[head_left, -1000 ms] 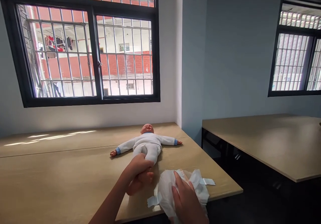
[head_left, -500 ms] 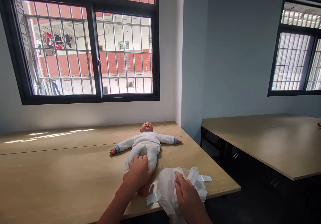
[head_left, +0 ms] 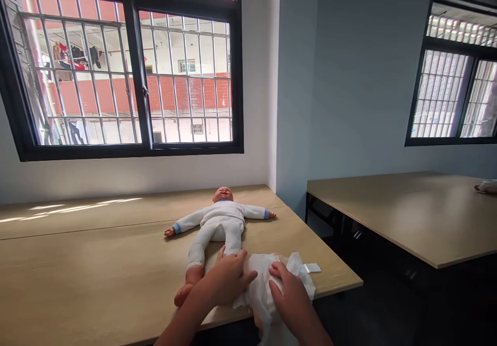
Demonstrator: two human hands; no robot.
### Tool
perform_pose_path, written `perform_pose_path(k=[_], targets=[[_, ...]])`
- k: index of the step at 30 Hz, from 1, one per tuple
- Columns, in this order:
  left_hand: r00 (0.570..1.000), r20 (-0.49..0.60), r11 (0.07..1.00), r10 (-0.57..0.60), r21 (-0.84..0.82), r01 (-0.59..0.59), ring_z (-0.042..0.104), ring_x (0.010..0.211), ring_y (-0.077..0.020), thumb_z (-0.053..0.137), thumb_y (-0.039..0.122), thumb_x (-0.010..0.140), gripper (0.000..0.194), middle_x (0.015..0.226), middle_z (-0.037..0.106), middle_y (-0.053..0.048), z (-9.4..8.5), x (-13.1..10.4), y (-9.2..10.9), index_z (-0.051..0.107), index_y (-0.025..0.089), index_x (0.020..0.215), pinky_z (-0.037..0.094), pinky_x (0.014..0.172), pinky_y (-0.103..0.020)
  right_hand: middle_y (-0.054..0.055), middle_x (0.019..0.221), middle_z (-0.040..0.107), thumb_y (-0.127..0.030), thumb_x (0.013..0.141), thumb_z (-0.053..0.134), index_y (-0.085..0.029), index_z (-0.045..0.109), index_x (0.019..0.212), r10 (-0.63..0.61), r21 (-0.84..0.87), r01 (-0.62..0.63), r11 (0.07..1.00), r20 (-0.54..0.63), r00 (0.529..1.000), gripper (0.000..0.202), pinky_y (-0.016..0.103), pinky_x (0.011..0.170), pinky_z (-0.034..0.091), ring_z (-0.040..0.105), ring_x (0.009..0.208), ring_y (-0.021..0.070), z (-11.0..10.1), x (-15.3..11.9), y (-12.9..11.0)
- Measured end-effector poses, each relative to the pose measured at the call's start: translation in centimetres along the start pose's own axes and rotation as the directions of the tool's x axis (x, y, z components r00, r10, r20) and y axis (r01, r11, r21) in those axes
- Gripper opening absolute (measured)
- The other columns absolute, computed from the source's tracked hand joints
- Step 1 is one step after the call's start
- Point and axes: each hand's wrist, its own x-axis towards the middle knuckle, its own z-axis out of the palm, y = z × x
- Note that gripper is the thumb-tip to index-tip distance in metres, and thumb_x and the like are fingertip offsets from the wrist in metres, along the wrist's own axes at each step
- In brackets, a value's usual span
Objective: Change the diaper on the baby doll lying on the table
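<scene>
A baby doll (head_left: 223,214) in a white top with blue cuffs and white leggings lies on its back on the wooden table (head_left: 97,273), arms spread wide. Over its lower leg on the right side lies my left hand (head_left: 231,276), fingers apart and thumb stretched toward a white diaper (head_left: 264,273). That hand hides the doll's foot on this side; the other bare foot (head_left: 184,291) shows. My right hand (head_left: 293,297) has its fingers curled on the diaper, which hangs partly over the table's front edge. A pale tape tab (head_left: 311,268) sticks out to the right.
A second wooden table (head_left: 388,206) stands to the right, across a dark gap. A pale object (head_left: 487,186) lies near its far right side. Behind the doll are a wall and a barred window (head_left: 182,77).
My left hand has moved from the doll's shins rightward and down, up against the diaper. My right hand still holds the diaper. The view has shifted slightly right.
</scene>
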Motion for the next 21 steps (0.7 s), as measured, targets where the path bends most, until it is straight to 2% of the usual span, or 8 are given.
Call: perform_pose_path(k=[4,8,10,11,12,14,17,21], targets=[[0.997,0.082,1.0,0.01,-0.028,-0.008,0.065,0.087,-0.0248,0.051,0.051,0.092,0.031,0.082,0.07,-0.002,0.3,0.4,-0.1,0.067,0.024,0.092,0.005,0.121,-0.056,0.015,0.125,0.07,-0.021,0.089,0.046,-0.015,0.058,0.122,0.019,-0.01,-0.019,1.0,-0.031,0.999,0.036,0.036,0.102,0.046,0.063,0.122,0.0248,-0.9,-0.3,0.8],[0.989,0.123,0.991,0.082,-0.114,-0.068,0.06,0.081,-0.02,0.065,0.038,0.079,0.021,0.079,0.063,0.001,0.5,0.5,0.7,0.059,0.021,0.069,-0.005,0.121,-0.056,0.014,0.123,0.07,-0.022,0.089,0.046,-0.016,0.059,0.121,0.01,-0.002,-0.01,1.0,-0.081,0.997,0.035,0.035,0.101,0.046,0.064,0.12,0.0246,-1.4,-0.8,1.2],[0.986,0.112,0.978,0.122,-0.182,-0.1,0.055,0.076,-0.0175,0.066,0.033,0.077,0.021,0.074,0.058,0.001,0.5,0.4,0.9,0.055,0.02,0.066,0.002,0.122,-0.053,0.014,0.122,0.071,-0.021,0.089,0.047,-0.016,0.059,0.12,0.019,-0.009,-0.02,1.0,-0.077,0.997,0.034,0.035,0.1,0.047,0.064,0.119,0.0249,-1.4,-1.0,1.2],[0.987,0.098,0.97,0.129,-0.219,-0.105,0.052,0.072,-0.0162,0.065,0.032,0.077,0.021,0.071,0.054,0.002,0.5,0.3,0.9,0.053,0.02,0.065,0.012,0.12,-0.051,0.013,0.122,0.071,-0.021,0.089,0.046,-0.016,0.059,0.12,0.022,-0.013,-0.023,1.0,-0.076,0.997,0.034,0.035,0.1,0.047,0.064,0.119,0.025,-1.4,-1.0,1.1],[0.989,0.083,0.96,0.126,-0.26,-0.1,0.049,0.069,-0.0152,0.064,0.032,0.077,0.022,0.069,0.05,0.003,0.5,0.3,0.8,0.051,0.02,0.065,0.026,0.115,-0.047,0.013,0.123,0.071,-0.021,0.089,0.046,-0.017,0.059,0.12,0.023,-0.015,-0.024,1.0,-0.076,0.997,0.035,0.034,0.1,0.047,0.064,0.12,0.025,-1.4,-1.0,1.1],[0.994,0.064,0.931,0.091,-0.36,-0.062,0.044,0.066,-0.014,0.063,0.037,0.078,0.023,0.068,0.045,0.004,0.5,0.3,0.6,0.049,0.021,0.069,0.045,0.086,-0.036,0.013,0.124,0.07,-0.021,0.089,0.047,-0.017,0.059,0.121,0.017,-0.012,-0.018,1.0,-0.077,0.997,0.035,0.034,0.1,0.047,0.063,0.12,0.0248,-1.4,-1.0,1.0],[0.996,0.094,0.865,-0.008,-0.498,0.054,0.042,0.06,-0.0116,0.064,0.044,0.078,0.027,0.066,0.044,0.005,0.7,1.0,0.7,0.051,0.02,0.076,0.035,0.054,-0.024,0.013,0.124,0.069,-0.022,0.089,0.046,-0.017,0.06,0.121,0.011,-0.005,-0.012,1.0,-0.07,0.998,0.036,0.034,0.1,0.047,0.063,0.121,0.0247,-1.3,-1.0,1.1],[0.99,0.093,0.803,-0.104,-0.58,0.139,0.05,0.056,-0.0104,0.068,0.048,0.077,0.032,0.065,0.053,0.004,1.3,2.4,2.2,0.053,0.019,0.079,0.037,0.053,-0.022,0.013,0.123,0.069,-0.021,0.088,0.045,-0.016,0.06,0.12,0.016,-0.017,-0.017,1.0,-0.068,0.998,0.035,0.033,0.098,0.047,0.063,0.119,0.0248,-1.5,-1.1,0.7]])
